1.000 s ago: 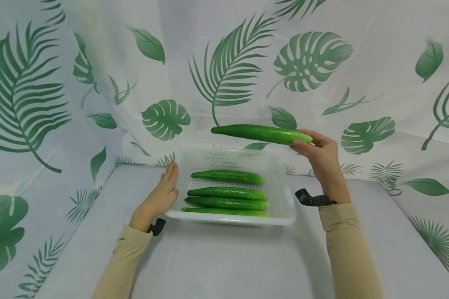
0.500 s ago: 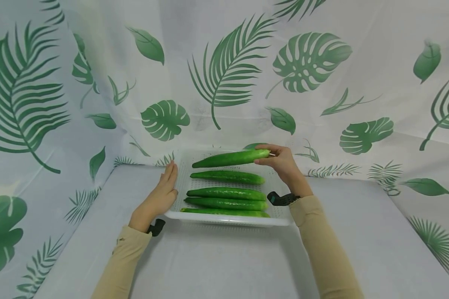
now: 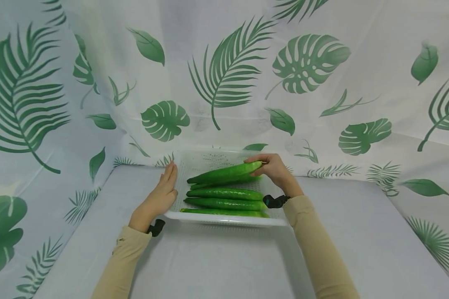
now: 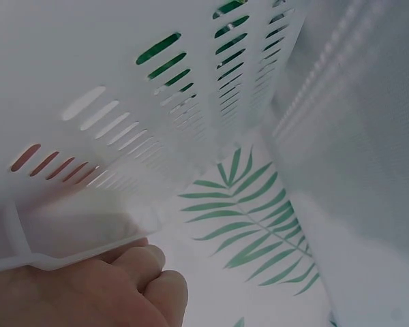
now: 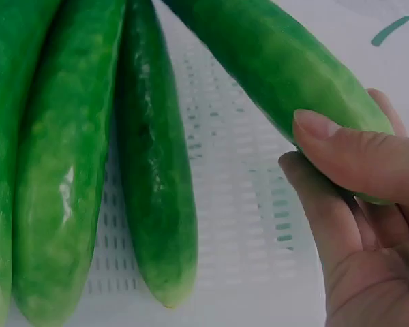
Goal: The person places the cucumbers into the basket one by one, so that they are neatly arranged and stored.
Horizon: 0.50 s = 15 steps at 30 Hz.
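My right hand pinches the pale stem end of a cucumber between thumb and fingers. That cucumber slants over the back of a white perforated plastic basket, its dark tip pointing left. It overlaps another cucumber lying in the basket and hides most of it. Side by side nearer the front lie more cucumbers, stretched left to right. My left hand holds the basket's left rim, fingers pointing away along it. In the left wrist view, skin shows through the slots of the basket wall.
The basket stands on a table with a pale cover. White cloth walls printed with green leaves rise behind and at both sides, close behind the basket's back rim. Each wrist carries a black camera strap.
My right hand has brought the cucumber left and down, from above the basket's back right to just over the cucumbers inside. My left hand has stayed at the rim.
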Tool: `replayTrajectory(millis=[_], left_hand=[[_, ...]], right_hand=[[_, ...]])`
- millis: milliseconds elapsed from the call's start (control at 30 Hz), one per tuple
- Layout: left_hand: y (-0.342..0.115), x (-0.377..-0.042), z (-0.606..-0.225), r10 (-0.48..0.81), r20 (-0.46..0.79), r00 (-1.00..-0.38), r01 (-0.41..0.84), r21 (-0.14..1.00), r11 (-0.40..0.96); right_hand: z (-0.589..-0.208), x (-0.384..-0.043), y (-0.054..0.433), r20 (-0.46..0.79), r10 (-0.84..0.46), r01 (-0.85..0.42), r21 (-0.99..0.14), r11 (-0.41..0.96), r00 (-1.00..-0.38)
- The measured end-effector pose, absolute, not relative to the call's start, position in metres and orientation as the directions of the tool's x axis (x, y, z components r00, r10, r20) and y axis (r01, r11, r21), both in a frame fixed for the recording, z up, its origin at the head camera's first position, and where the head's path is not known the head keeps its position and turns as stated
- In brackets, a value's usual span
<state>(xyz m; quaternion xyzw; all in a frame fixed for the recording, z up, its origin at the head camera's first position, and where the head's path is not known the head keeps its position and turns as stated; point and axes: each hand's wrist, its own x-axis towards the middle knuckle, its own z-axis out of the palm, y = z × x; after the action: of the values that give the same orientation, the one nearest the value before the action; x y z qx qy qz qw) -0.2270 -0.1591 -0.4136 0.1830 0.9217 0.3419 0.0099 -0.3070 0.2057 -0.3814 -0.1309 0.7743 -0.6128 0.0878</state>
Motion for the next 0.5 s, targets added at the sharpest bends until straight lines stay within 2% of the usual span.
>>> replayTrajectory(millis=[267, 500], left_hand=[[-0.1583, -0.2279, -0.4153, 0.332, 0.099, -0.938, 0.317, 0.635, 0.705], [-0.1582, -0.2289, -0.4156, 0.338, 0.100, -0.936, 0.322, 0.633, 0.704]], right_hand=[[-0.3846, -0.3029, 0.2113, -0.021, -0.301, -0.085, -0.938, 0.336, -0.954], [-0.3866, -0.3036, 0.2129, -0.012, -0.298, -0.101, -0.927, 0.360, -0.954]])
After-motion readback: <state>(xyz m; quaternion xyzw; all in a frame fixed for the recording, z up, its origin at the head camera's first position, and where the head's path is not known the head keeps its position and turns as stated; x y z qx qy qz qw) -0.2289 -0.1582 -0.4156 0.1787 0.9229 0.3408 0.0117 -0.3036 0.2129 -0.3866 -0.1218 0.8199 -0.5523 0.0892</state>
